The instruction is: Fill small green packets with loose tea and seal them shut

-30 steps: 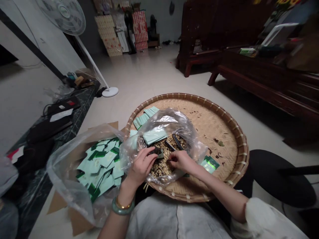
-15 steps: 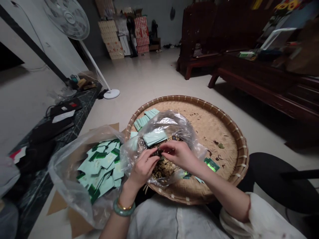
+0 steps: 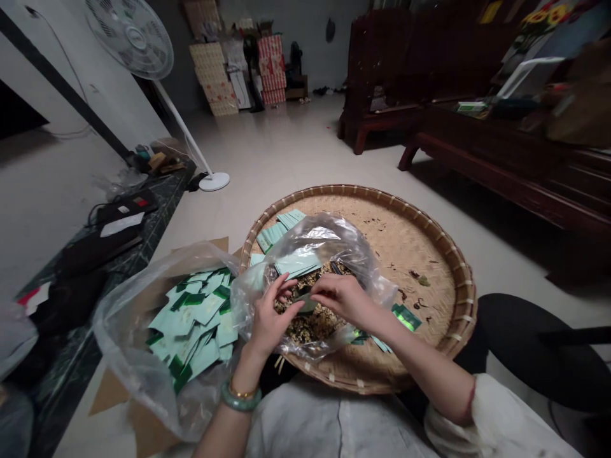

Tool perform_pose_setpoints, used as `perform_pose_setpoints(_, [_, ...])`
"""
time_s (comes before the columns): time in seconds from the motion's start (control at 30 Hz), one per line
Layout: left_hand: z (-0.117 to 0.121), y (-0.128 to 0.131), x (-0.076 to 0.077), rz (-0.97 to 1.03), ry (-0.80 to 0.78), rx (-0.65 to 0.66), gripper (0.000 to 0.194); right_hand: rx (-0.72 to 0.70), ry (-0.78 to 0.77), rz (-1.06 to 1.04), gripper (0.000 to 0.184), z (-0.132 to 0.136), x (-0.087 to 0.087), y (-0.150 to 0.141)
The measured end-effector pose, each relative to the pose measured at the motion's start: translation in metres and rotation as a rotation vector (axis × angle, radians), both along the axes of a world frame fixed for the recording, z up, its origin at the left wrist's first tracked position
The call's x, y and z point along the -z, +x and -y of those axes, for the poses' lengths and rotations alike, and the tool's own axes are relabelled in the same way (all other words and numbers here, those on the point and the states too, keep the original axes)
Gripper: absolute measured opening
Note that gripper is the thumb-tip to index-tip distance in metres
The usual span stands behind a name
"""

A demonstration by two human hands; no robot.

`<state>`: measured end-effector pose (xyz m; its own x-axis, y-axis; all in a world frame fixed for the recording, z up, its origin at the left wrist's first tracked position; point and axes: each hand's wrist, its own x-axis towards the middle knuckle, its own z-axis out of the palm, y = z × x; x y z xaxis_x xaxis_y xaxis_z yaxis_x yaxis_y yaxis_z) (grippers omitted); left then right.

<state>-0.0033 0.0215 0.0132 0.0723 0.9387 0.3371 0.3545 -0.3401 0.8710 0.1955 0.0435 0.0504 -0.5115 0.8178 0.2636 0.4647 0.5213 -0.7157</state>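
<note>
My right hand (image 3: 344,298) pinches a small flat dark-green piece (image 3: 308,305), too dim to tell whether it is a sachet or a leaf. Facing it, my left hand (image 3: 273,318) has its fingers spread, with the thumb tip close to that piece. Both hands are over an open clear plastic bag (image 3: 324,232) of brown, dried, loose plant bits (image 3: 317,327). Pale-green sachets (image 3: 298,264) lie fanned at the bag's far side. The bag rests in a round woven bamboo tray (image 3: 410,235).
On the left, another plastic bag (image 3: 128,318) holds many pale-green sachets (image 3: 200,312). More sachets (image 3: 274,235) lie at the tray's far left, and green packets (image 3: 405,317) at its right. A white fan (image 3: 214,181), a dark wooden bench (image 3: 496,172) and a black round base (image 3: 529,356) surround the tray.
My left fingers have opened and drawn back slightly from the right hand. The green piece between the hands now shows more plainly.
</note>
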Motion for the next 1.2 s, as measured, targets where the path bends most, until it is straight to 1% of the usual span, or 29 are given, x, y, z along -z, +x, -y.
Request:
perform_pose_setpoints(0.03, [-0.001, 0.001, 0.0, 0.066, -0.106, -0.026, 0.041, 0.002, -0.028, -0.044, 0.005, 0.0, -0.002, 0.0])
perform_pose_setpoints(0.07, [-0.003, 0.002, 0.0, 0.129, -0.197, -0.042, 0.033, 0.015, -0.067, -0.09, 0.004, -0.001, -0.003, 0.001])
perform_pose_setpoints(0.1, [-0.004, 0.003, -0.001, 0.194, -0.274, -0.055, 0.024, 0.039, -0.116, -0.138, 0.006, -0.001, -0.004, 0.001])
perform_pose_setpoints(0.13, [-0.005, 0.005, -0.001, 0.264, -0.338, -0.069, 0.02, 0.069, -0.176, -0.189, 0.013, -0.001, -0.003, 0.0])
perform_pose_setpoints(0.2, [-0.006, 0.011, -0.001, 0.42, -0.442, -0.085, 0.021, 0.127, -0.314, -0.288, 0.026, -0.001, 0.001, -0.001])
perform_pose_setpoints(0.23, [-0.005, 0.014, -0.001, 0.496, -0.486, -0.085, 0.023, 0.143, -0.383, -0.331, 0.027, -0.001, 0.004, -0.002])
perform_pose_setpoints(0.3, [-0.003, 0.02, 0.0, 0.616, -0.545, -0.093, 0.026, 0.163, -0.498, -0.402, 0.023, -0.001, 0.011, -0.003])
perform_pose_setpoints(0.37, [0.0, 0.026, 0.0, 0.669, -0.594, -0.084, 0.028, 0.198, -0.566, -0.451, 0.026, -0.001, 0.018, -0.003])
perform_pose_setpoints(0.4, [0.002, 0.027, 0.0, 0.667, -0.624, -0.057, 0.03, 0.219, -0.583, -0.468, 0.028, -0.001, 0.02, -0.003])
perform_pose_setpoints(0.5, [0.007, 0.03, 0.0, 0.614, -0.731, 0.061, 0.036, 0.251, -0.595, -0.473, 0.029, -0.002, 0.024, 0.0])
perform_pose_setpoints(0.53, [0.009, 0.031, 0.0, 0.595, -0.759, 0.076, 0.036, 0.249, -0.585, -0.46, 0.028, -0.002, 0.025, 0.001])
perform_pose_setpoints(0.6, [0.011, 0.031, 0.0, 0.561, -0.777, 0.052, 0.035, 0.251, -0.521, -0.398, 0.027, -0.002, 0.024, 0.0])
perform_pose_setpoints(0.67, [0.012, 0.031, 0.0, 0.518, -0.765, 0.022, 0.032, 0.248, -0.421, -0.298, 0.025, -0.002, 0.024, -0.003])
perform_pose_setpoints(0.73, [0.012, 0.031, 0.001, 0.485, -0.752, 0.015, 0.031, 0.228, -0.341, -0.203, 0.019, -0.001, 0.024, -0.006])
perform_pose_setpoints(0.8, [0.013, 0.03, 0.001, 0.495, -0.75, 0.003, 0.031, 0.201, -0.312, -0.18, 0.019, -0.001, 0.025, -0.009])
perform_pose_setpoints(0.97, [0.014, 0.028, 0.007, 0.625, -0.782, -0.024, 0.035, 0.218, -0.343, -0.293, 0.018, 0.001, 0.033, -0.011])
perform_pose_setpoints(1.07, [0.017, 0.031, 0.008, 0.673, -0.746, -0.039, 0.034, 0.261, -0.375, -0.322, 0.018, 0.005, 0.038, -0.012])
perform_pose_setpoints(1.13, [0.02, 0.035, 0.006, 0.698, -0.78, 0.003, 0.035, 0.268, -0.388, -0.321, 0.017, 0.007, 0.039, -0.014])
perform_pose_setpoints(1.2, [0.023, 0.038, 0.003, 0.688, -0.891, 0.1, 0.043, 0.269, -0.42, -0.309, 0.019, 0.008, 0.039, -0.015])
